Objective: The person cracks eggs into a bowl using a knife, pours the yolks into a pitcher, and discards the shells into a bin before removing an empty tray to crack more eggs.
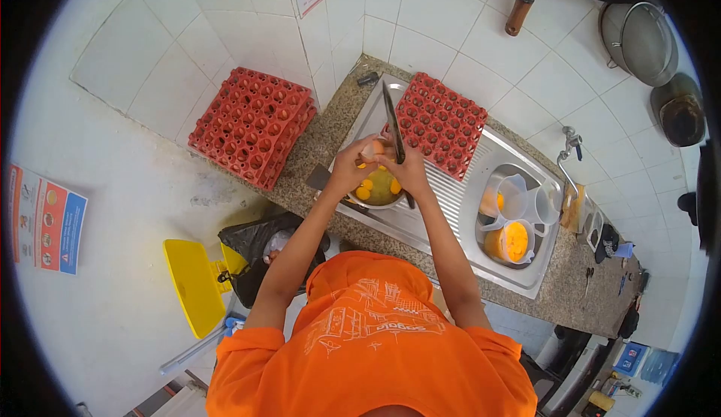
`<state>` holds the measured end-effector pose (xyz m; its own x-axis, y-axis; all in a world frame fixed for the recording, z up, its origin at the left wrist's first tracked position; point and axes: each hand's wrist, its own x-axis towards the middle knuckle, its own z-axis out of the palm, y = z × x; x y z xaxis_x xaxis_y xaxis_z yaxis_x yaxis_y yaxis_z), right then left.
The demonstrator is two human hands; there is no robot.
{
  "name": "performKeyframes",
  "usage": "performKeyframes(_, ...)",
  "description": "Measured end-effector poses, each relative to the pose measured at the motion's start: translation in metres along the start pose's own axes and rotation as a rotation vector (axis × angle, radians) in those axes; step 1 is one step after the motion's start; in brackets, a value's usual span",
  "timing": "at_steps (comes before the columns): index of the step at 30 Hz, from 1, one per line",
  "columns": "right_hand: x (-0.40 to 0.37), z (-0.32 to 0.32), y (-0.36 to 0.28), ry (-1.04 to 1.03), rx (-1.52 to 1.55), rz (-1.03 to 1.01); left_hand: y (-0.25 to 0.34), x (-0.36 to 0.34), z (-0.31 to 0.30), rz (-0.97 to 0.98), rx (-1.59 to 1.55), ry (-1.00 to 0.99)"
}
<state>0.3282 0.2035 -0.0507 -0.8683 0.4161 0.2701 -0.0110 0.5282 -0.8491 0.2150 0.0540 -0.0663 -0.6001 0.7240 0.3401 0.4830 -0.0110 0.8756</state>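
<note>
Left hand [351, 167] is closed round an egg [371, 149] above a metal bowl [378, 191] of yolks on the desk [330, 130]. Right hand [409, 170] grips a knife [392, 120], blade pointing away. Best, I judge, to tap lightly and part the shell low over the bowl. Fingers hide any crack, and the knife's handle is covered.

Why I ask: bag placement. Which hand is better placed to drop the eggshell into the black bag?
Left, probably: left hand is nearer the black bag; right hand also holds a knife.
</note>
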Motion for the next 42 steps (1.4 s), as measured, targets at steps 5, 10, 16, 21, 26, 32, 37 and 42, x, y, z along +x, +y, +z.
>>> performKeyframes(5,-0.019,0.008,0.012,0.020,0.090,0.148,-0.012,-0.040,-0.013,-0.228,-0.066,0.145)
performKeyframes(10,-0.092,-0.049,0.051,0.146,-0.081,0.364,0.004,-0.159,-0.116,-0.675,0.130,0.229)
performKeyframes(16,-0.160,-0.076,0.076,0.172,-0.055,0.494,-0.048,-0.283,-0.186,-0.735,0.237,0.396)
performKeyframes(21,-0.160,-0.062,0.083,0.184,-0.044,0.589,-0.054,-0.164,-0.217,-0.656,0.063,0.843)
performKeyframes(26,-0.142,-0.049,0.050,0.195,0.001,0.443,-0.068,-0.072,-0.231,-0.646,0.048,1.169)
performKeyframes(32,-0.168,-0.056,0.070,0.218,0.046,0.516,-0.081,-0.081,-0.249,-0.458,-0.479,1.203)
performKeyframes(37,-0.168,-0.050,0.075,0.179,0.074,0.570,-0.108,-0.087,-0.264,-0.482,-0.571,1.156)
performKeyframes(42,-0.153,-0.042,0.050,0.133,0.136,0.624,-0.126,-0.096,-0.272,-0.479,-0.577,1.069)
